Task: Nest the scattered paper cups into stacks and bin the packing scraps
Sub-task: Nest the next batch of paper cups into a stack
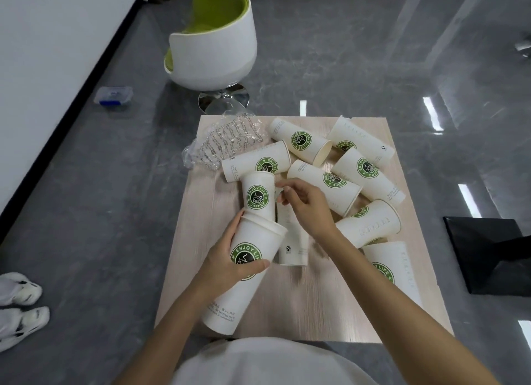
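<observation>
Pale wood-grain table [287,304] stood on a glossy grey floor, its near edge partly hidden by the person's light shirt at the bottom of the view. Closest in, the left hand [230,258] wrapped thumb and fingers round a tilted tall paper cup [230,301]. A second cup [257,195] sat base-first in its mouth, only partly pushed in. Extra rim lines at that mouth suggested more nested cups, though this was hard to make out. The right hand [307,206] hovered just beside the second cup with fingers curled; whether it pinched the cup could not be told. Beneath that wrist lay another cup [291,241], half covered. To the right, a cup on its side [393,266] was cut across by the right forearm. Farther back, six loose cups [367,169] lay tumbled against each other. A crumpled clear plastic wrapper [230,140] hung over the far left corner. Beyond stood a white chair [218,48] with green lining. White shoes [20,298] were cropped by the left edge.
</observation>
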`<state>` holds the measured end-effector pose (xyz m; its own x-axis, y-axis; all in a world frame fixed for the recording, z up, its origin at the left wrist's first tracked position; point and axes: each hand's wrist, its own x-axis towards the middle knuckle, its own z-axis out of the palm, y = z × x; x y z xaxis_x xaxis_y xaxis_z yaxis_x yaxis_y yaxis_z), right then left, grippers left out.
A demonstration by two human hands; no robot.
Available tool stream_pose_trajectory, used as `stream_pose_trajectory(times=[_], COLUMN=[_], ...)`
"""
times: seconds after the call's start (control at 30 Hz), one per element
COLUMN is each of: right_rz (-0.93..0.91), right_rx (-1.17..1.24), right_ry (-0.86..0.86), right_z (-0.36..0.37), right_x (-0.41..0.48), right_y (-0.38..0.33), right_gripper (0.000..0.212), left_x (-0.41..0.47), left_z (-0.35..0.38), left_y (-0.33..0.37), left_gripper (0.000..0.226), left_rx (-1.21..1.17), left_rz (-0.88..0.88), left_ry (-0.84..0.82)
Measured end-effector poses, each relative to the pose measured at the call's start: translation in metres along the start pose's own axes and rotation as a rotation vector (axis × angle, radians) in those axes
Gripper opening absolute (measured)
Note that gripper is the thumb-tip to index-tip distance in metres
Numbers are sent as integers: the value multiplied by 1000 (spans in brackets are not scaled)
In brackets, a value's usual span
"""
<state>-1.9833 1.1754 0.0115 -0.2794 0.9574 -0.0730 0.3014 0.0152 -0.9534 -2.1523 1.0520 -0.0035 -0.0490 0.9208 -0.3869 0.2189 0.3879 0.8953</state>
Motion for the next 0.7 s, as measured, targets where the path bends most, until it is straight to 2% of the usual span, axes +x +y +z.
stream_pose_trajectory(times=[0.17,0.3,0.47,0.7], right_rz=[0,-67,-65,-57], right_rx=[-119,-285,-526,-561], right_ry=[-22,-40,-215,-374], right_z=[19,31,41,46], right_x=[43,72,104,112], right_y=[4,7,14,16], right_gripper=[21,21,30,32], left_x=[8,15,18,18], left_z=[-20,-33,-44,-55], left_y=[0,-2,-2,-8], left_gripper=[99,103,103,107], left_rx=[-5,18,14,-31], left_rz=[-32,-16,-33,-64], left_ry=[77,106,136,142])
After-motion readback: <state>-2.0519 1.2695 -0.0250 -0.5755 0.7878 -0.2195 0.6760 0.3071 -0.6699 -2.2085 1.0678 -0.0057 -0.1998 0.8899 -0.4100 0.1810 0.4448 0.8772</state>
